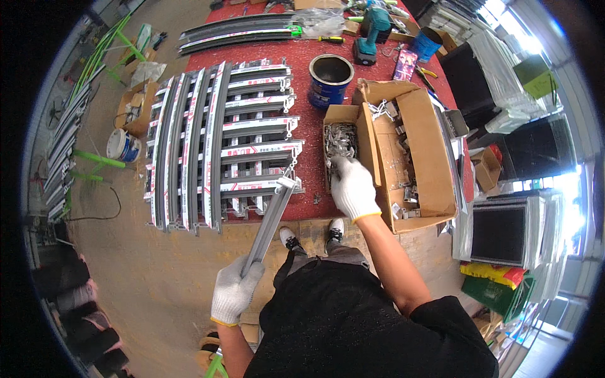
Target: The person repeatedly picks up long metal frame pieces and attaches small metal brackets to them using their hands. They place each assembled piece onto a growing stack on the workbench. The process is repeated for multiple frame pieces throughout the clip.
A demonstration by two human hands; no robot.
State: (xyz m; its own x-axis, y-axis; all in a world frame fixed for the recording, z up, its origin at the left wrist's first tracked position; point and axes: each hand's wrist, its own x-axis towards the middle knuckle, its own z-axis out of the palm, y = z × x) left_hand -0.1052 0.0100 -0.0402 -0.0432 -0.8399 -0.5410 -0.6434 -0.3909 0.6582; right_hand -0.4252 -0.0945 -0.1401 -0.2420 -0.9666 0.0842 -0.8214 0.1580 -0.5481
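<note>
My left hand, in a white knit glove, is closed round the lower end of a grey metal profile bar. The bar slants up and away, its far end by the near edge of a stack of similar profiles with white-and-red printed film. My right hand, gloved too, reaches into a narrow cardboard box of small silvery metal fittings. Its fingertips are hidden among the fittings, so what they hold does not show.
The red-topped table also bears a larger cardboard box with scattered fittings, a blue can, a teal cordless drill and a screwdriver. More profiles lie at the back. A white bucket stands on the floor at left.
</note>
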